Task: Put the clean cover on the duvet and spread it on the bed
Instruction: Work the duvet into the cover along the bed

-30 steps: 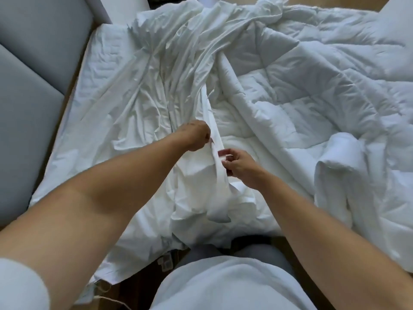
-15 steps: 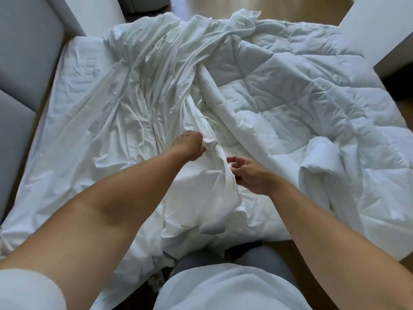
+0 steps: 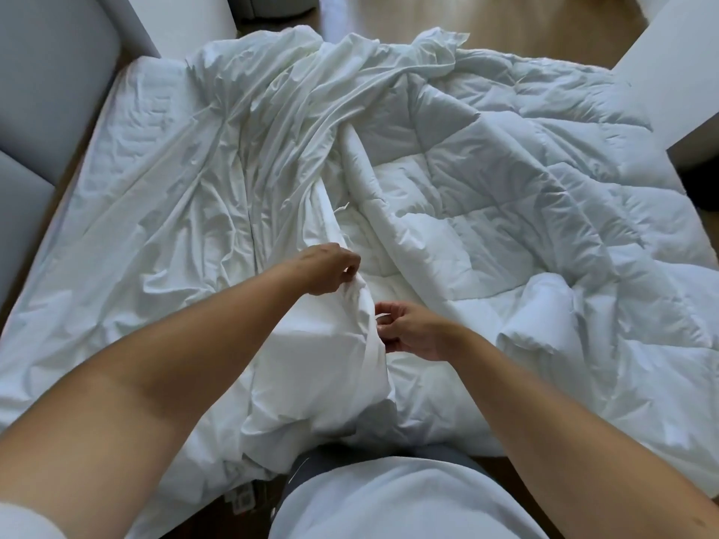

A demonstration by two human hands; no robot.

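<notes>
Cover [image 3: 175,196] lies crumpled beside the duvet [image 3: 525,212] on the bed [image 3: 151,99]. Left hand [image 3: 330,272] pinches its edge, right hand [image 3: 412,330] pinches a fold nearby. Guessing they're finding the opening, next is spreading it wide.

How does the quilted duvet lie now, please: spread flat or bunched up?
Bunched up. The duvet lies rumpled in folds on the right, with a rolled lump near the front, mostly outside the cover.

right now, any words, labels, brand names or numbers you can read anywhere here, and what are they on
No text here is readable.
Small tag hanging at the near bed edge: dark print, too blurred to read.
White cover and quilted duvet: no print visible.
</notes>
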